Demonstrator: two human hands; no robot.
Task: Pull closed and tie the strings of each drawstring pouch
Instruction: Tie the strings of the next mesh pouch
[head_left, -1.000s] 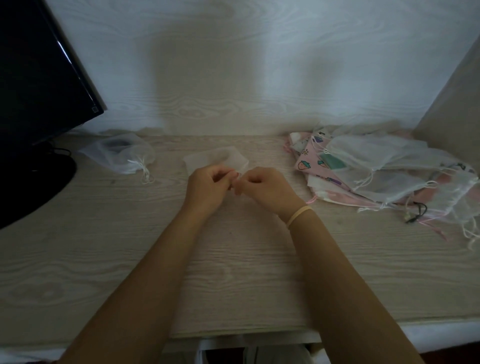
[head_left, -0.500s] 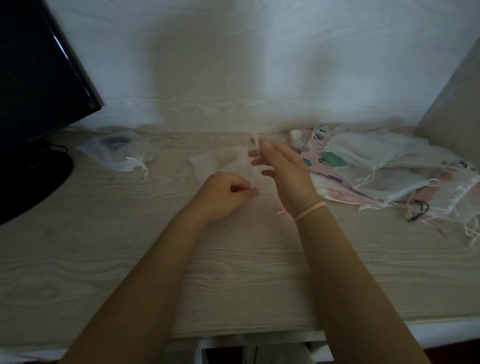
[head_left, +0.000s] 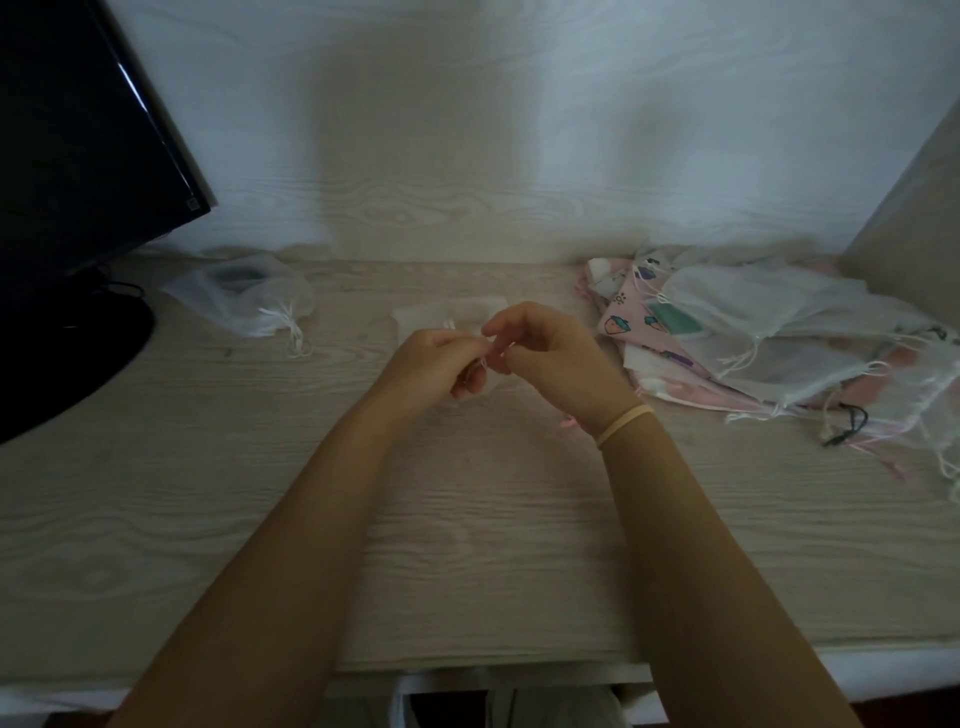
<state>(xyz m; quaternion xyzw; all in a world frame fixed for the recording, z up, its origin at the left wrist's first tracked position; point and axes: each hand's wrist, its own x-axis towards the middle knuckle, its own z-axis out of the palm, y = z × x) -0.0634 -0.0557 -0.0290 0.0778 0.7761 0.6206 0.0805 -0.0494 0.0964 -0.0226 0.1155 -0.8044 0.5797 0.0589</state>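
**Hands knotting a sheer pouch at the middle of a pale wood desk**

A pale wood-grain desk (head_left: 467, 545) runs the width of the view and meets a wall panel of the same light grain at its far edge. A dark monitor (head_left: 78, 145) on a round black base fills the far left corner. A beige panel rises at the far right corner.

Toward the far left, near the monitor base, lies a sheer white pouch (head_left: 244, 299) with a dark item showing faintly inside; its neck is gathered and its white strings are knotted. Along the right side sits a heap of untied pouches (head_left: 769, 332), sheer white ones over pink printed ones, loose strings trailing toward the right edge.

At the middle of the desk, a flat sheer pouch (head_left: 447, 314) lies just beyond the hands. The left hand (head_left: 431, 364) is pinched closed on its thin white strings (head_left: 483, 364); the right hand (head_left: 550, 353), a pale band at the wrist, touches them with curled fingertips, though whether it actually grips them cannot be made out.
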